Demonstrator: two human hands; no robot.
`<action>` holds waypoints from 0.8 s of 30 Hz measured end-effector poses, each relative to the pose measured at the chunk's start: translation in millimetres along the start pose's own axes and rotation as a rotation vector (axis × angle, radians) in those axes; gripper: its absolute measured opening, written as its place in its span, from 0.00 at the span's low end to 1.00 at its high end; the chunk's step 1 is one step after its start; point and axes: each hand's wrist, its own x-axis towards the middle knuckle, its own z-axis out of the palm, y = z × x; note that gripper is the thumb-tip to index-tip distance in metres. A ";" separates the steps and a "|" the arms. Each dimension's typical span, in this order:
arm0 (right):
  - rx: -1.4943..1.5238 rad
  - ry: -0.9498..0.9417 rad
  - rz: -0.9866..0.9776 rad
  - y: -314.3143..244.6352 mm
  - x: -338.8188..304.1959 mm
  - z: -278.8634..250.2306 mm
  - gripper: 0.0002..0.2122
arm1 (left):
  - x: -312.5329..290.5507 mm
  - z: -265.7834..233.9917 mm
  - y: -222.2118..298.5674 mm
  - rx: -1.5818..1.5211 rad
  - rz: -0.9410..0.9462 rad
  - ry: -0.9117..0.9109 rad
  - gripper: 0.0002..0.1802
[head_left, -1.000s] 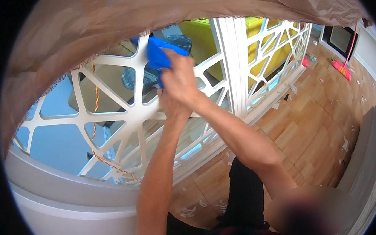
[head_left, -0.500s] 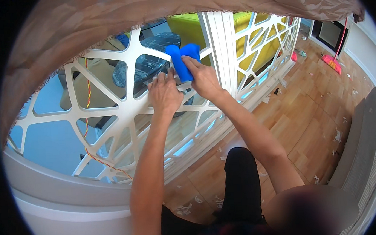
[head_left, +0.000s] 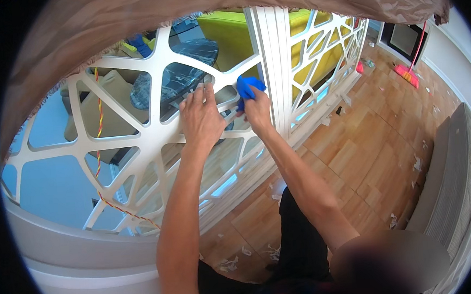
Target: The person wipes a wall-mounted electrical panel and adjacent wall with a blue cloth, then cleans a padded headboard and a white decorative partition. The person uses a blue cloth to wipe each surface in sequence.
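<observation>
While both forearms rise from the near edge of the head view, the scene reads like this:

Left hand: the left hand (head_left: 200,118) lies flat and wide, fingers spread, pressed on a bar of the white lattice screen (head_left: 138,147); it holds nothing.

Right hand: the right hand (head_left: 257,109) is just to the right of the left one, apart from it by a small gap; it is closed around a blue cloth (head_left: 248,87).

Blue cloth: it is bunched in the right hand and sticks out at the far side of the fingers, touching the lattice close to the white vertical post (head_left: 277,74).

Lattice screen: white, with many irregular openings, it runs from the left to the far right of the view; the post divides it in two panels.

Behind the screen: a dark marble round table (head_left: 180,75) is seen through the openings, and a yellow-green sofa (head_left: 228,34) is farther, behind the post.

Cord: a red and yellow twisted cord (head_left: 100,123) hangs along the left part of the lattice, going down toward the near side.

Floor: the wooden floor (head_left: 365,150) at the right has small white scraps on it.

Far right: a broom (head_left: 408,72) with red bristles stands near the wall.

Top: a brown sheet (head_left: 184,15) covers the far upper part of the view.
</observation>
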 end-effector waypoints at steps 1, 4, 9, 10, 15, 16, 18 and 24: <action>0.083 -0.024 0.053 -17.6 -2.1 9.9 0.18 | -4.7 1.4 -3.8 0.010 -0.010 0.000 0.33; 0.171 -0.027 -0.014 -18.1 0.6 13.9 0.16 | -7.5 3.4 -7.0 0.018 -0.011 0.011 0.33; -0.626 -0.014 -0.740 65.5 18.3 -38.5 0.24 | 1.8 -1.5 2.4 -0.012 0.010 0.013 0.32; -0.698 -0.016 -0.898 70.5 15.3 -46.7 0.26 | -1.9 0.4 0.0 -0.010 0.009 0.019 0.32; -1.296 -0.227 -0.996 62.1 50.7 -87.2 0.22 | -1.0 -1.5 -1.2 -0.021 0.009 0.005 0.31; -1.379 -0.237 -1.017 52.6 52.8 -84.0 0.20 | -3.1 -1.0 -4.4 -0.014 0.015 0.022 0.31; -1.501 -0.251 -0.986 34.8 58.9 -82.2 0.20 | -5.7 2.1 -8.6 -0.006 0.033 0.061 0.31; -1.377 -0.401 -0.930 27.9 57.5 -88.0 0.19 | -5.0 -1.0 -4.5 -0.017 0.004 0.027 0.31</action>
